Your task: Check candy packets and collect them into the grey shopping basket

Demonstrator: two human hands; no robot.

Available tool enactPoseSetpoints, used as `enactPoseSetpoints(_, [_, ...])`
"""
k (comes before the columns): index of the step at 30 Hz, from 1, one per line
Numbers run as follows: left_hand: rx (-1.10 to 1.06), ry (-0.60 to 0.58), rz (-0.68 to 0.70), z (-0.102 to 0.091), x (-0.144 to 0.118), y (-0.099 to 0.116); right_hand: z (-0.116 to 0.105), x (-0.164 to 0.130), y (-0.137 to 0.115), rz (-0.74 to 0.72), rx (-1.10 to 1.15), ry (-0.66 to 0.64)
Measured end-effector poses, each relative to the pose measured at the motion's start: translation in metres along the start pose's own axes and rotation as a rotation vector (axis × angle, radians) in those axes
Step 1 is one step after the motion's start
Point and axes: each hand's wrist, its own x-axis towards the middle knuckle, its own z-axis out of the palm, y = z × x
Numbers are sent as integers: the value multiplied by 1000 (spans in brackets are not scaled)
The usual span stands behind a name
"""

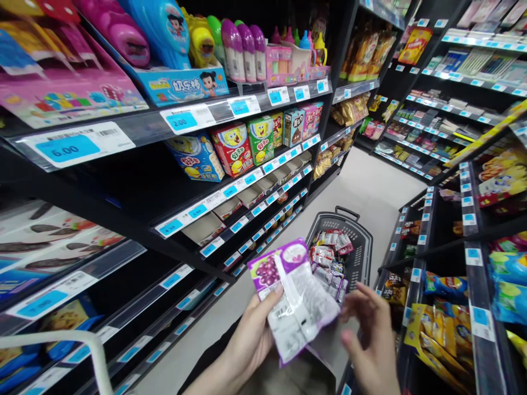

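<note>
My left hand (255, 329) is closed on a purple and white candy bag (304, 307) with grapes printed on it, thumb pressed on its face. The bag is tilted, its printed back with a barcode facing me. Just right of the bag hovers my right hand (370, 334), fingers apart and curled a little, with nothing seen in it. Beyond the bag, a dark grey shopping basket (362, 252) stands on the floor. Several small packets (329, 249), mostly red, white and purple, lie inside it. The bag hides part of the basket's near side.
Shelves on the left hold toy candies (179, 33) and cartoon snack boxes (233, 148) above price labels. On the right, low racks carry yellow snack bags (442, 340) and blue bags (508, 280). A white curved rail (96, 356) juts in at lower left. Tiled floor (362, 186) runs between the shelves.
</note>
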Motion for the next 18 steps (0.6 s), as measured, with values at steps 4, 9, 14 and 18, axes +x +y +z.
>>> enactPoseSetpoints(4, [-188, -67, 38, 13, 1, -7, 22, -19, 13, 164, 238, -76])
enactPoseSetpoints(9, [-151, -337, -22, 11, -3, -17, 14, -16, 24, 128, 223, -24])
enactPoseSetpoints(14, [53, -321, 160, -6, 4, -3, -5, -15, 23, 14, 88, 113])
enactPoseSetpoints(18, [310, -408, 275, -16, 13, 18, -14, -12, 18, -54, 70, 13])
